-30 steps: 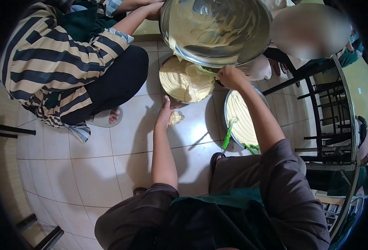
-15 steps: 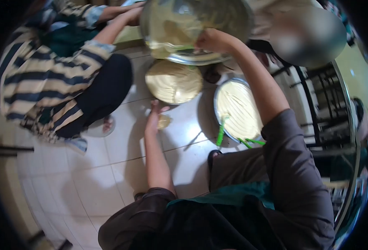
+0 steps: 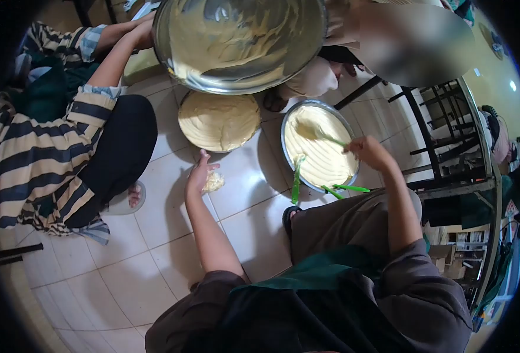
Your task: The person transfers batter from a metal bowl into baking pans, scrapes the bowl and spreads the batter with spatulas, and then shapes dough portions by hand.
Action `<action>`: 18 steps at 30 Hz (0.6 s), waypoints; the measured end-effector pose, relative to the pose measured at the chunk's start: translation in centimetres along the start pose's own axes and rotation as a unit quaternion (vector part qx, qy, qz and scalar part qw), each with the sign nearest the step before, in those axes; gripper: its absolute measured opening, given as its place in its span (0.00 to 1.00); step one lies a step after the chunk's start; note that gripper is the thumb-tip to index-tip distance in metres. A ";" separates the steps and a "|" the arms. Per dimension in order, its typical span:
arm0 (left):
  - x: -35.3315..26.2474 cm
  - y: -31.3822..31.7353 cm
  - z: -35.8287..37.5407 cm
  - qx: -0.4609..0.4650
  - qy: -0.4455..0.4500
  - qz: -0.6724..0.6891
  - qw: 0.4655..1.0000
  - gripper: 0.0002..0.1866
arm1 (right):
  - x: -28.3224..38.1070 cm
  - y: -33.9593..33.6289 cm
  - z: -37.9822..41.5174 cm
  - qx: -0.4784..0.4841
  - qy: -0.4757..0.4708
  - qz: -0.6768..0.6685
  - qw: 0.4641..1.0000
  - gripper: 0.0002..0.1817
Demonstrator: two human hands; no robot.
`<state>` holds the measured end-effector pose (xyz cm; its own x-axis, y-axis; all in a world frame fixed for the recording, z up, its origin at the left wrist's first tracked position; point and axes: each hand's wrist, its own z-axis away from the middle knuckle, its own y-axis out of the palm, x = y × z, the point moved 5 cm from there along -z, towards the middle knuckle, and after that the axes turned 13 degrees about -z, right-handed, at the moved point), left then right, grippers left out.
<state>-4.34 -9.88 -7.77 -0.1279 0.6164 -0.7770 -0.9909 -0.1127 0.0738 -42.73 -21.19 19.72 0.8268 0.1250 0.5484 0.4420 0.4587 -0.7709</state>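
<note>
My right hand (image 3: 369,153) is closed around the green handle of a spatula (image 3: 332,140), whose batter-coated head rests in the pale yellow batter of the right metal basin (image 3: 354,170). Two other green-handled utensils, one of them a spatula (image 3: 296,182), lean on that basin's near rim. My left hand (image 3: 199,175) is low by the near edge of the left basin (image 3: 236,149), thumb stretched up and apart. A pale yellow clump (image 3: 215,182) shows against its fingers; I cannot tell whether they hold it. Batter with a ridged surface fills the left basin.
A large batter-smeared metal bowl (image 3: 242,56) is tipped over the left basin, gripped at its left by a person in a striped top (image 3: 42,165). Another person crouches at the far right. Dark metal furniture legs (image 3: 427,132) stand on the right of the tiled floor (image 3: 125,235).
My right hand has moved from inside the tipped bowl down to the right basin, with the spatula now in its batter. My left hand stays near the left basin as the view shifts.
</note>
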 end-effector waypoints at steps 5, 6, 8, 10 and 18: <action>-1.1 -2.1 0.7 -0.071 -0.009 -0.075 0.995 0.44 | -0.9 1.4 -0.6 -0.050 0.114 0.112 0.986 0.13; -1.5 -2.2 1.2 -0.070 -0.008 -0.045 0.996 0.44 | 0.1 1.3 -0.9 -0.054 0.126 0.113 0.984 0.13; -1.5 -2.9 1.1 -0.083 -0.004 -0.058 0.995 0.44 | 1.2 2.3 -2.3 -0.038 0.068 0.088 0.993 0.13; -1.7 -3.4 1.2 -0.086 -0.004 -0.055 0.995 0.44 | 2.5 3.9 -4.1 0.004 0.033 0.034 0.999 0.12; -2.2 -3.7 1.3 -0.092 0.028 -0.039 0.995 0.41 | 4.5 18.1 -14.9 0.039 -0.053 0.160 0.985 0.13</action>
<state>-0.44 -9.79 -5.48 -0.0426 0.5857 -0.8094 -0.9727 -0.2091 -0.1001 -25.87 -25.44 3.42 0.8767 0.3625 0.3161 0.1342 0.4468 -0.8845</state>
